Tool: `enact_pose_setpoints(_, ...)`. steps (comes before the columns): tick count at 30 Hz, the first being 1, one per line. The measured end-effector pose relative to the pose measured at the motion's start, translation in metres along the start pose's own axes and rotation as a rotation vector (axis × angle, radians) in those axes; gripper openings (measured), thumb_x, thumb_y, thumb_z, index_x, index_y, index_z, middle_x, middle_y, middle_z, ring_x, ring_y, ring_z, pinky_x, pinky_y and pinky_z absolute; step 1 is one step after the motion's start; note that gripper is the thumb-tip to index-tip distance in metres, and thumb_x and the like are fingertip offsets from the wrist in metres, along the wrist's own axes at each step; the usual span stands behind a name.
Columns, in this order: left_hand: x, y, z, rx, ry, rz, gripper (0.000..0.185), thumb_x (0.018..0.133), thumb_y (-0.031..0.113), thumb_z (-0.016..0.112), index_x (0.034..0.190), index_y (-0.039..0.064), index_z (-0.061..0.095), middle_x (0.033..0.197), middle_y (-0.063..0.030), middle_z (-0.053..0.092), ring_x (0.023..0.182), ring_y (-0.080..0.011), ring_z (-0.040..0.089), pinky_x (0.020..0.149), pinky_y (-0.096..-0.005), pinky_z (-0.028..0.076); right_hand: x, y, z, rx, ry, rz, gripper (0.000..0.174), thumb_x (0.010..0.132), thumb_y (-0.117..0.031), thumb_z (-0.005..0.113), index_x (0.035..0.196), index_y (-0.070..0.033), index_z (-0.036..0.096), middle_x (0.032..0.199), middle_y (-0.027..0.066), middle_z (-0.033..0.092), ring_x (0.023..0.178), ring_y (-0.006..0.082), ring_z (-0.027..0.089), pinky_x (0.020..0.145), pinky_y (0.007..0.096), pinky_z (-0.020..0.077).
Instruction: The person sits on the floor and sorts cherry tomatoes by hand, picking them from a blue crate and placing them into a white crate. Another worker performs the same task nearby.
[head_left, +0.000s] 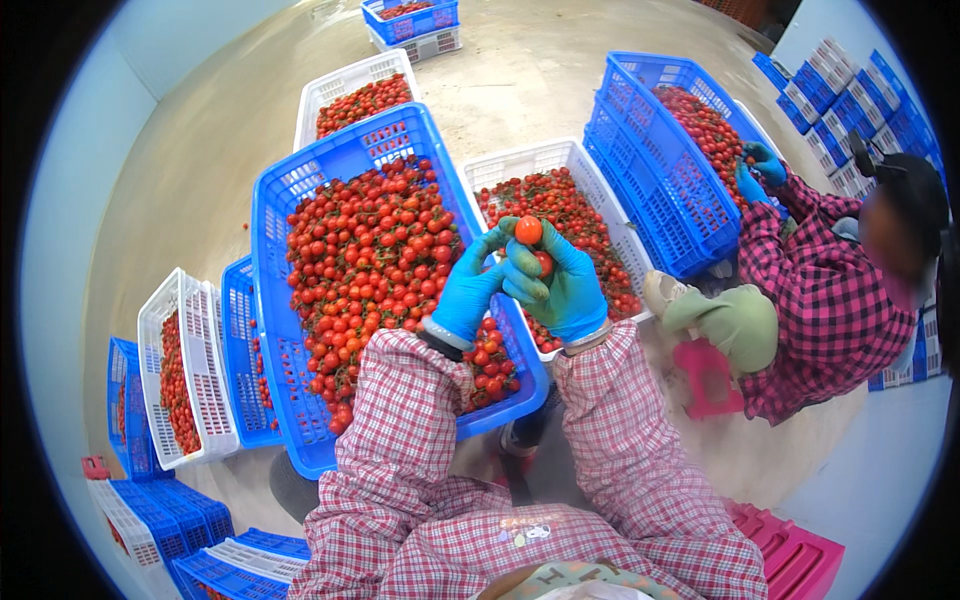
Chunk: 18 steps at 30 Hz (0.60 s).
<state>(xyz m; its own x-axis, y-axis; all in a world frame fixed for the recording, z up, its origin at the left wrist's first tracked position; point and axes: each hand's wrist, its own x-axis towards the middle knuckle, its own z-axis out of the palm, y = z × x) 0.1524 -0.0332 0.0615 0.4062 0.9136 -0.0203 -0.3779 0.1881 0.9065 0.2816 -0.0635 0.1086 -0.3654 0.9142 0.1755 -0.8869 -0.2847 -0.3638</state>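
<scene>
My left hand (472, 277), in a blue glove with green-stained fingertips, is raised over the right edge of a blue plastic crate (274, 300) full of cherry tomatoes (375, 247). Its fingers meet those of my right hand (559, 285), gloved alike. Between the fingertips sits an orange-red cherry tomato (528, 230); a second, redder tomato (543, 262) lies just below it, within the right hand's fingers. Whether the left fingers also grip a tomato is hard to tell. Behind the hands stands a white plastic crate (525, 156) of smaller-looking tomatoes on stems.
A co-worker (825, 292) sits at the right, gloved hands at stacked blue crates (660, 180) with tomatoes. More tomato crates stand at the left (217, 375) and beyond (352, 67). A pink plastic stool (787, 555) is at lower right. Stacked crates (847, 105) line the far right.
</scene>
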Motion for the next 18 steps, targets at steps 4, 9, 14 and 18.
enact_pose_setpoints(4, 0.0, -0.008, 0.019, -0.047, 0.066, -0.07, 0.06, 0.082, 0.003, 0.051, 0.135, 0.01, 0.024, 0.126, -0.0103, 0.039, 0.098, -0.0176, 0.053, 0.079, -0.0297, 0.048, -0.004, -0.017, -0.005, 0.122, 0.058, -0.113, 0.043, 0.092, -0.029, 0.037, 0.123, 0.0, 0.037, 0.091, 0.0129, 0.054, 0.06, 0.0141, 0.049, 0.049, 0.0219, 0.039)
enact_pose_setpoints(9, -0.012, -0.003, 0.016, -0.449, 0.059, -0.152, 0.042, 0.086, 0.009, 0.044, 0.126, 0.003, 0.035, 0.126, -0.013, 0.041, 0.103, -0.0282, 0.052, 0.088, -0.0392, 0.045, -0.011, -0.025, -0.009, 0.217, 0.115, -0.143, 0.046, 0.092, -0.026, 0.038, 0.131, -0.003, 0.028, 0.111, 0.0161, 0.052, 0.061, 0.0109, 0.047, 0.048, 0.0215, 0.0384)
enact_pose_setpoints(14, -0.023, -0.002, 0.025, -0.717, -0.008, -0.137, 0.042, 0.084, 0.011, 0.044, 0.124, 0.0, 0.036, 0.125, -0.0182, 0.04, 0.114, -0.0309, 0.042, 0.097, -0.0425, 0.037, -0.016, -0.026, -0.01, 0.267, -0.062, -0.147, 0.048, 0.091, -0.028, 0.041, 0.129, 0.0, 0.028, 0.11, 0.0168, 0.052, 0.063, 0.0116, 0.049, 0.049, 0.0201, 0.0392)
enact_pose_setpoints(18, -0.038, -0.006, 0.02, -0.96, -0.02, -0.066, 0.049, 0.079, 0.006, 0.044, 0.126, 0.001, 0.033, 0.127, -0.0193, 0.038, 0.117, -0.0316, 0.039, 0.101, -0.044, 0.031, -0.017, -0.011, -0.006, 0.057, 0.07, -0.118, 0.039, 0.09, -0.018, 0.043, 0.125, -0.003, 0.036, 0.108, 0.0176, 0.052, 0.077, 0.014, 0.056, 0.066, 0.0255, 0.0501)
